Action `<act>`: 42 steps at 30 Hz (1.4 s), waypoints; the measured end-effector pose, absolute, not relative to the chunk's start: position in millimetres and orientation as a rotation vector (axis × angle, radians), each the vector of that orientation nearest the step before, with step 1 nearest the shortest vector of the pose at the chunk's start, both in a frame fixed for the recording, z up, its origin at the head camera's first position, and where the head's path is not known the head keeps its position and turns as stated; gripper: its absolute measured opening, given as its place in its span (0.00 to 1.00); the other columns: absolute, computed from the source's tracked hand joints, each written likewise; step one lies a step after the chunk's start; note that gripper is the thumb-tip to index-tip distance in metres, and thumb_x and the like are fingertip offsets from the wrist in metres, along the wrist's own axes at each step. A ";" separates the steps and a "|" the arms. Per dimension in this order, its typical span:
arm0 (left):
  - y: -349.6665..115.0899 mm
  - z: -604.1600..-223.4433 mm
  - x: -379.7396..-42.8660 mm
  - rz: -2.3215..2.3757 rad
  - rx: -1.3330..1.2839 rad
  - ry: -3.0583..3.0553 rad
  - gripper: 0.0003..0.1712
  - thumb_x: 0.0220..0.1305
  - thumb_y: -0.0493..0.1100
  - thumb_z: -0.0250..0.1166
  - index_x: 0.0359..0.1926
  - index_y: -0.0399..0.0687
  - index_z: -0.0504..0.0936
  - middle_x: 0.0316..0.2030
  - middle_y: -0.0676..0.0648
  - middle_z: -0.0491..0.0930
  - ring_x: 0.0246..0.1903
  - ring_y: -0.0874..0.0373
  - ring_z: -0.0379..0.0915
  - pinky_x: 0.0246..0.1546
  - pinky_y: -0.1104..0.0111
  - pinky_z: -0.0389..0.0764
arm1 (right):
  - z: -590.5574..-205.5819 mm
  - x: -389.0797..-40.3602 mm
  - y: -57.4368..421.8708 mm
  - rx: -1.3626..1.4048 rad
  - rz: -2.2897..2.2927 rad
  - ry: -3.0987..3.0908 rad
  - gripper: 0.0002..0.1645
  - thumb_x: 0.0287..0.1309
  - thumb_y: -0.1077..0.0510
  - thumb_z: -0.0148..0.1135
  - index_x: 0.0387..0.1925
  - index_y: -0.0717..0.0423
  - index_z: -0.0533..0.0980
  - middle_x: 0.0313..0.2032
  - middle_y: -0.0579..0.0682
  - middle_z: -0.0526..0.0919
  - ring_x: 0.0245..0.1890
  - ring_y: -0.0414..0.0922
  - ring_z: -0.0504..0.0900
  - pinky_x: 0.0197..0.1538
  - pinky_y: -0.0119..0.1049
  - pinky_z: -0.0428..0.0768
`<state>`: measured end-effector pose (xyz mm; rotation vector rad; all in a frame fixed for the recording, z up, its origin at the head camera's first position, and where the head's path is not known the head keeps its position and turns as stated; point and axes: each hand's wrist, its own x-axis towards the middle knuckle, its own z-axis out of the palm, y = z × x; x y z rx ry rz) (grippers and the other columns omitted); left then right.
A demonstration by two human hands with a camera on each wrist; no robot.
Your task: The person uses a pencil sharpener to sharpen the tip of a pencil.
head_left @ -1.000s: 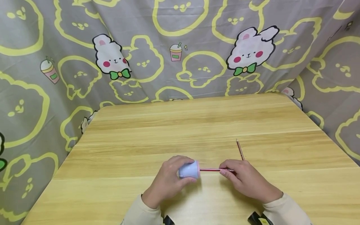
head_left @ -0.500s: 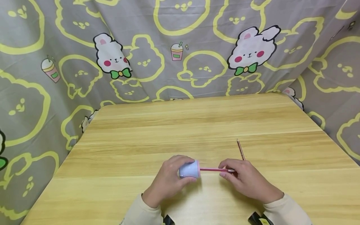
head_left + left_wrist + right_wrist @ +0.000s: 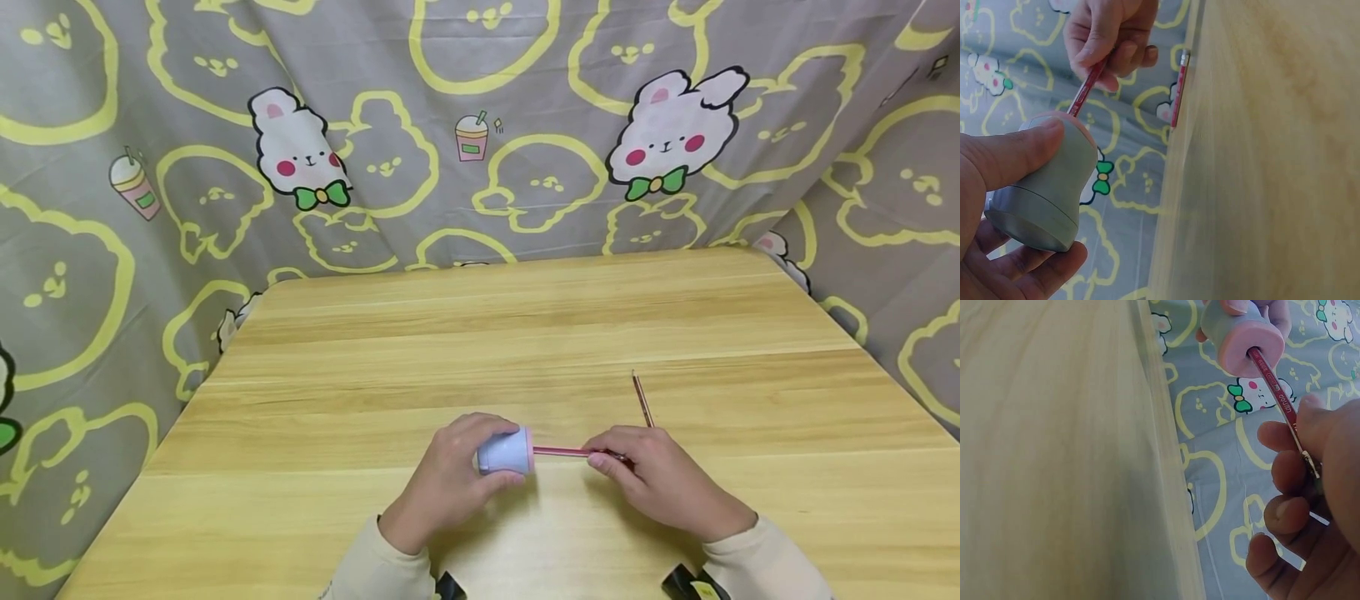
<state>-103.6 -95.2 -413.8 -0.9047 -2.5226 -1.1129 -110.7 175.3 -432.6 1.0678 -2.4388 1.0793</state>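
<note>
My left hand [image 3: 453,475] grips a pale blue pencil sharpener [image 3: 504,452] with a pink end ring, its body waisted in the left wrist view [image 3: 1063,169]. A red pencil [image 3: 558,452] runs from the sharpener's hole to my right hand [image 3: 660,479]. The thumb and forefinger of that hand pinch the pencil near its rear end, as the right wrist view shows, where the other fingers curl loosely below. The pencil's tip is hidden inside the sharpener [image 3: 1254,347]. Both hands are held over the near part of the table.
A second red pencil [image 3: 642,400] lies on the wooden table [image 3: 450,342] just beyond my right hand, which hides its near end. A grey curtain [image 3: 442,192] with cartoon prints hangs behind and beside the table. Black straps [image 3: 678,582] show at both sleeves.
The right fingers open slightly around the pencil half a second ago and pinch it again now, with the pencil turned a little. The left hand and sharpener stay in place.
</note>
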 end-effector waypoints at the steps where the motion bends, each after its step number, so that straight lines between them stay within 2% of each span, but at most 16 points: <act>1: -95.1 -413.8 -103.7 -1.110 -0.906 -2.522 0.27 0.42 0.40 0.81 0.46 0.43 0.82 0.46 0.49 0.82 0.45 0.56 0.77 0.38 0.70 0.80 | -432.2 -110.5 175.6 1.066 1.087 -2.448 0.06 0.57 0.64 0.67 0.37 0.53 0.82 0.28 0.37 0.80 0.23 0.28 0.68 0.25 0.24 0.71; 7: -94.7 -413.5 -103.8 -1.112 -0.908 -2.519 0.27 0.42 0.40 0.81 0.46 0.43 0.82 0.46 0.49 0.82 0.45 0.56 0.77 0.38 0.69 0.80 | -430.2 -109.5 175.2 1.040 1.115 -2.484 0.10 0.57 0.63 0.68 0.41 0.52 0.78 0.26 0.33 0.77 0.21 0.27 0.66 0.23 0.25 0.70; 13: -94.6 -413.2 -103.3 -1.112 -0.908 -2.518 0.27 0.42 0.40 0.81 0.46 0.43 0.81 0.46 0.49 0.82 0.45 0.56 0.77 0.37 0.70 0.80 | -432.5 -110.5 174.4 1.053 1.116 -2.425 0.01 0.64 0.60 0.62 0.35 0.50 0.77 0.24 0.32 0.72 0.21 0.27 0.64 0.22 0.24 0.68; 15: -94.7 -413.3 -103.2 -1.114 -0.910 -2.517 0.27 0.42 0.39 0.81 0.46 0.43 0.81 0.46 0.49 0.82 0.45 0.56 0.77 0.37 0.70 0.80 | -433.4 -111.2 174.2 1.065 1.110 -2.408 0.02 0.65 0.59 0.61 0.34 0.52 0.78 0.24 0.32 0.71 0.21 0.27 0.63 0.21 0.23 0.68; 20: -94.9 -413.6 -103.3 -1.116 -0.916 -2.509 0.27 0.42 0.39 0.81 0.46 0.43 0.81 0.45 0.49 0.82 0.44 0.56 0.77 0.37 0.70 0.80 | -434.3 -112.1 174.1 1.074 1.074 -2.398 0.06 0.60 0.66 0.63 0.32 0.53 0.80 0.24 0.36 0.75 0.23 0.28 0.66 0.25 0.23 0.69; 25: -95.0 -413.6 -103.7 -1.113 -0.923 -2.503 0.27 0.42 0.40 0.81 0.46 0.43 0.81 0.45 0.49 0.82 0.44 0.56 0.77 0.38 0.70 0.80 | -432.8 -110.8 174.6 1.036 1.091 -2.453 0.05 0.58 0.65 0.66 0.37 0.56 0.80 0.26 0.34 0.76 0.22 0.28 0.67 0.24 0.25 0.71; 29: -94.9 -413.0 -104.1 -1.116 -0.923 -2.507 0.27 0.43 0.40 0.81 0.46 0.43 0.81 0.46 0.49 0.82 0.45 0.56 0.77 0.38 0.69 0.80 | -430.7 -109.9 174.8 1.006 1.100 -2.498 0.11 0.57 0.63 0.68 0.42 0.58 0.79 0.25 0.31 0.75 0.20 0.27 0.65 0.22 0.25 0.70; 37: -95.0 -413.1 -104.0 -1.116 -0.917 -2.517 0.27 0.43 0.40 0.81 0.46 0.43 0.82 0.46 0.49 0.82 0.45 0.56 0.77 0.38 0.69 0.80 | -431.1 -109.6 174.0 1.005 1.112 -2.482 0.12 0.56 0.66 0.68 0.36 0.48 0.76 0.24 0.33 0.74 0.20 0.28 0.65 0.20 0.25 0.69; 42: -95.0 -413.7 -103.8 -1.122 -0.920 -2.515 0.27 0.43 0.39 0.80 0.46 0.42 0.82 0.45 0.49 0.82 0.45 0.56 0.77 0.38 0.69 0.80 | -432.0 -109.6 174.1 1.018 1.113 -2.465 0.09 0.59 0.63 0.66 0.34 0.46 0.76 0.24 0.35 0.76 0.20 0.28 0.64 0.21 0.25 0.69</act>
